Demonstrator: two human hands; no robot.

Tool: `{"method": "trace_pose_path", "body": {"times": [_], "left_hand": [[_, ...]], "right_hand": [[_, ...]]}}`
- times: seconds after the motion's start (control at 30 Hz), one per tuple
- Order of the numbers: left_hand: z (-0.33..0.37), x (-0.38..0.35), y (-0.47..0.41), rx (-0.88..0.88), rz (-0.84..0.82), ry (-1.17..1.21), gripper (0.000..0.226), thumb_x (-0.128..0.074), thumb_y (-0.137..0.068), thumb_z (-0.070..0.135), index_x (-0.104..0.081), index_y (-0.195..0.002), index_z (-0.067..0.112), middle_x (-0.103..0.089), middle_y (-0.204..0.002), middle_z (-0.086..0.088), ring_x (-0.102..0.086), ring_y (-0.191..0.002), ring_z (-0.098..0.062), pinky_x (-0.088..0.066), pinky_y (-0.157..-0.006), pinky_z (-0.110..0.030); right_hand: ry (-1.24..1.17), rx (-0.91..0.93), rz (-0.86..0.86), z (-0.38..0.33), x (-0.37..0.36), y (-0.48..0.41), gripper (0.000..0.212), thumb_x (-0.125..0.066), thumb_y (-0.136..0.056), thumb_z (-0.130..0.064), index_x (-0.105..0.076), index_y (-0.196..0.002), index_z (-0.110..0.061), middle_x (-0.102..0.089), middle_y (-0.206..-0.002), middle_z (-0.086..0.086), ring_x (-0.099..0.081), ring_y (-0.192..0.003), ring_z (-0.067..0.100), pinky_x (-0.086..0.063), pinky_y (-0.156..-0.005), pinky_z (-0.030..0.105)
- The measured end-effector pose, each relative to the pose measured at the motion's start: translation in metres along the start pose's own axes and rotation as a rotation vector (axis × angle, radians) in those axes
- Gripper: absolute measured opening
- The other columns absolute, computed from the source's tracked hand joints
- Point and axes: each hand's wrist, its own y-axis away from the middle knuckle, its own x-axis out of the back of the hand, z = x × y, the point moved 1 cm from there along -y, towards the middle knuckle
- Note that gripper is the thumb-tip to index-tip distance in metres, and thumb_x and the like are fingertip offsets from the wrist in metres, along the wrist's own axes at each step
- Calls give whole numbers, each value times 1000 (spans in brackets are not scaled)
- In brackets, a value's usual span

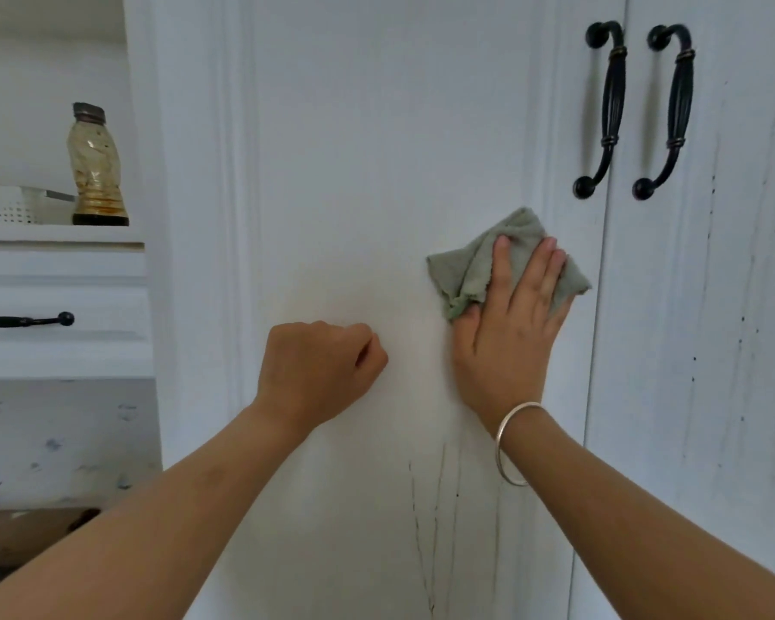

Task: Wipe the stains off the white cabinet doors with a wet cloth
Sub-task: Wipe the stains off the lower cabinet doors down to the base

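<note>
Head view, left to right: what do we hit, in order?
drawer handle → bottle → left hand → cloth → left door's handle → right door's handle

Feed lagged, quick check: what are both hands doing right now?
Left hand: closed fist, holding nothing visible.
Right hand: open, flat, pressing the green cloth against the cabinet door.

Legible text, brands, numbers, signs: none. White panelled cabinet doors (376, 127): no lettering. Clear plastic bottle with dark cap (97, 167), on white shelf (59, 233) far left: surface too smeared to read.
</note>
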Motion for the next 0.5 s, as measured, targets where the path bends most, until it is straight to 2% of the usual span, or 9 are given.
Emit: {"method": "trace_pose_path", "body": {"times": [0.13,0.27,0.5], "left_hand": [[3,-2,6,-31,30,13,41,-54,-80,19,-37,-44,14,-32,-34,0,-30,-28,-19,-21,-41,-16],[13,-13,30,-169,-49,-39,39,-52,-77,17,-34,-43,15,-27,-35,0,-18,-35,-17,-17,-44,-16],[5,-13,67,-115,-158,-74,37,-47,-78,20,-36,-43,15,-30,-33,0,-16,-35,-18,-11,-47,-15]], "right_hand": [[-14,-11,1,6,-9,49,64,-37,-93,-27,-18,-152,-14,-11,-157,26,-4,-147,37,-2,-119,55],[-5,10,-78,18,-10,100,65,-34,-93,-30,-13,-152,-17,-10,-157,25,-3,-148,37,-1,-119,51],[64,85,-275,47,-4,192,66,-32,-96,-37,-9,-153,-14,-8,-156,29,-3,-147,41,-7,-118,54]]}}
